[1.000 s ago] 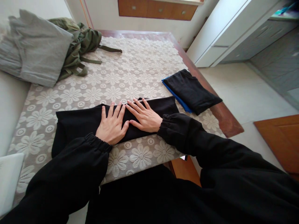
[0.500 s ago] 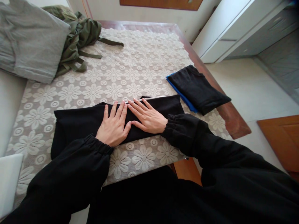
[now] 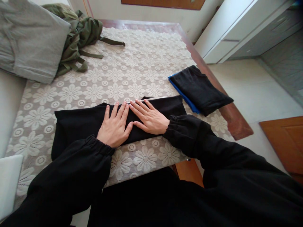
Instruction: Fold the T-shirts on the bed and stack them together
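A black garment (image 3: pixel 78 126), folded into a long strip, lies across the near side of the table; its exact kind I cannot tell. A thin white edge shows along its far side. My left hand (image 3: pixel 115 127) rests flat on the middle of it, fingers extended. Just to the right, my right hand (image 3: pixel 150 118) also presses flat on the cloth, its fingers pointing up and left. The fingertips of both hands nearly meet at the far edge. Neither hand grips anything.
A folded black cloth (image 3: pixel 201 91) lies over a blue one (image 3: pixel 187 99) at the table's right edge. Grey clothing (image 3: pixel 35 41) and an olive-green bag or garment with straps (image 3: pixel 87 34) are heaped back left. A lace tablecloth (image 3: pixel 132 75) covers the wooden table.
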`<state>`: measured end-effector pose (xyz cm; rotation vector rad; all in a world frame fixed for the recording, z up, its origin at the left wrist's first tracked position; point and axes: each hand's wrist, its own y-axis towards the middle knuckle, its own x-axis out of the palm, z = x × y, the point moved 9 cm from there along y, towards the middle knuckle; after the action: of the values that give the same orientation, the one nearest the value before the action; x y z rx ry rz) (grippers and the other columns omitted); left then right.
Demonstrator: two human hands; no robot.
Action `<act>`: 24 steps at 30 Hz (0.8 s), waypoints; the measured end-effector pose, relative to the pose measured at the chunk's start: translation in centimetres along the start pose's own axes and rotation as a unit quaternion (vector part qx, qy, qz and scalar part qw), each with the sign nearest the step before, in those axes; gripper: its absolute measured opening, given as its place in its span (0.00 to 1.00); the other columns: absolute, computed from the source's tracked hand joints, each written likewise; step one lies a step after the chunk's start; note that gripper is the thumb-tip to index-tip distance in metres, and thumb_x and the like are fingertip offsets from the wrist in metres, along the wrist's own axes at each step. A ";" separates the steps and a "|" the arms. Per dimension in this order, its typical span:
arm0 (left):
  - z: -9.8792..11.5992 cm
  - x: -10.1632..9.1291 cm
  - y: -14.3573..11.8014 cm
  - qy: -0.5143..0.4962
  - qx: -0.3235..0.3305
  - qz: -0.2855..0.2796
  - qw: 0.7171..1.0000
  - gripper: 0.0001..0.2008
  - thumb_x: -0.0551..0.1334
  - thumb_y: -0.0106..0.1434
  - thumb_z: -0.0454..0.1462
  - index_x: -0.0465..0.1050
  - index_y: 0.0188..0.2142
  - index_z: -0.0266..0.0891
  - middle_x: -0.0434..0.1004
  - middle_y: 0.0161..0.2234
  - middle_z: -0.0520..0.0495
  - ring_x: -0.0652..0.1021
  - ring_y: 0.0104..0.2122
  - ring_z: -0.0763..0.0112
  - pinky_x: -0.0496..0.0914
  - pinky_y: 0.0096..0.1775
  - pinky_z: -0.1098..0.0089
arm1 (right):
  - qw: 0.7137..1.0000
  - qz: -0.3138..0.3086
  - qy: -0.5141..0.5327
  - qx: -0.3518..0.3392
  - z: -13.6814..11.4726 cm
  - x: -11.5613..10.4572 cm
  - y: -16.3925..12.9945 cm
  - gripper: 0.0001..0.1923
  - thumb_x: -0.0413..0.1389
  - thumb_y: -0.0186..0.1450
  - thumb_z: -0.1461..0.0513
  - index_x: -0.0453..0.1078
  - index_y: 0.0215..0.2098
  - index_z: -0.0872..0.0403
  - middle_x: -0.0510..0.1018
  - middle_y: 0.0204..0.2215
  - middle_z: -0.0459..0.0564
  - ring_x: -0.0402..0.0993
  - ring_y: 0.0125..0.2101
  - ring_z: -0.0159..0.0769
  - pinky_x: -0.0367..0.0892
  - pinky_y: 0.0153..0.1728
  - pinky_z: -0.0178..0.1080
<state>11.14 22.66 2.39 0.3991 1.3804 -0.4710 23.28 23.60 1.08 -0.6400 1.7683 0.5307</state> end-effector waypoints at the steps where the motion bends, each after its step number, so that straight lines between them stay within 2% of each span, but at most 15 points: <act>1: 0.0 0.0 0.0 0.000 -0.001 0.002 1.000 0.38 0.46 0.79 0.47 0.47 0.80 0.26 0.47 0.81 0.34 0.50 0.80 0.41 0.42 0.77 0.37 | 1.000 0.000 -0.002 0.002 0.0 0.0 0.0 0.41 0.43 0.81 0.45 0.47 0.83 0.58 0.47 0.82 0.57 0.40 0.82 0.51 0.36 0.80 0.60; 10: -0.7 0.1 -0.2 0.003 -0.006 0.016 1.000 0.39 0.47 0.79 0.50 0.46 0.81 0.32 0.50 0.80 0.39 0.51 0.80 0.46 0.42 0.78 0.41 | 0.999 0.013 -0.011 0.029 0.4 -0.2 -0.2 0.43 0.45 0.80 0.42 0.48 0.83 0.58 0.49 0.82 0.58 0.42 0.81 0.52 0.38 0.80 0.60; 16: -1.4 0.0 -0.5 0.001 -0.018 0.011 1.000 0.40 0.46 0.79 0.54 0.49 0.81 0.35 0.52 0.80 0.39 0.52 0.80 0.46 0.42 0.77 0.38 | 0.999 0.006 -0.015 0.047 1.0 -0.1 -0.4 0.45 0.45 0.79 0.39 0.48 0.83 0.57 0.49 0.82 0.57 0.41 0.81 0.53 0.36 0.80 0.60; 24: -3.3 -0.4 -1.3 -0.001 -0.056 0.011 0.998 0.42 0.48 0.77 0.58 0.49 0.81 0.41 0.54 0.80 0.40 0.52 0.80 0.45 0.41 0.76 0.35 | 0.996 -0.002 -0.011 0.087 3.2 -0.4 -1.2 0.45 0.46 0.79 0.39 0.48 0.83 0.57 0.47 0.82 0.58 0.41 0.81 0.52 0.35 0.80 0.63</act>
<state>7.66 23.38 2.35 0.3206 1.3916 -0.3744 26.47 24.76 0.54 -0.5139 1.7687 0.3739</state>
